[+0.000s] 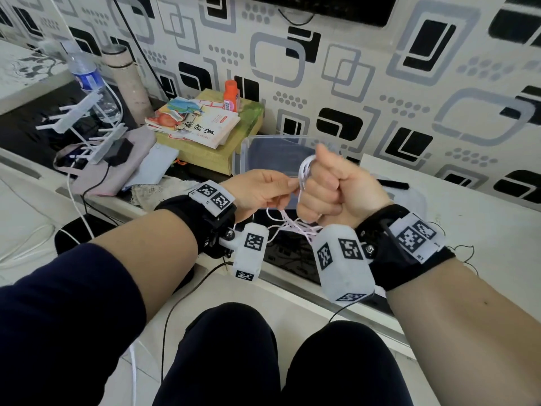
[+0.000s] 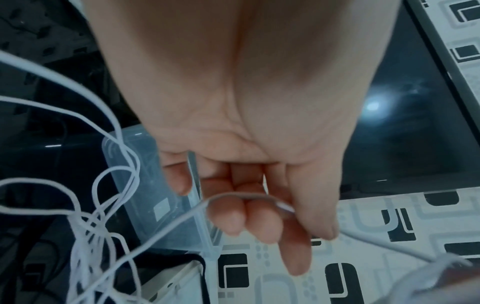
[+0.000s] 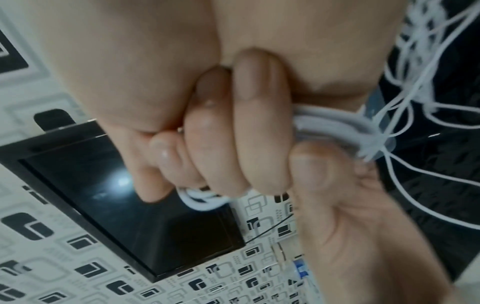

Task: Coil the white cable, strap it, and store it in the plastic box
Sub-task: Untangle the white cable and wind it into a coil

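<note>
My right hand (image 1: 319,194) is closed in a fist round a small coil of white cable (image 1: 306,169). Its loops stick out above the fist and loose strands (image 1: 289,227) hang below it. In the right wrist view the fingers (image 3: 259,123) wrap the bundled loops (image 3: 337,127). My left hand (image 1: 288,183) meets the coil from the left and pinches one strand. The left wrist view shows that strand (image 2: 233,197) crossing the fingertips under the thumb. The clear plastic box (image 1: 248,148) stands open just behind both hands, empty as far as I can see.
A thin black strip (image 1: 392,184) lies on the white top right of the box. Books (image 1: 199,121) on a green carton, an orange bottle (image 1: 231,96), a water bottle (image 1: 87,77), a tall flask (image 1: 128,80) and a white rack (image 1: 87,124) crowd the left. A patterned wall stands behind.
</note>
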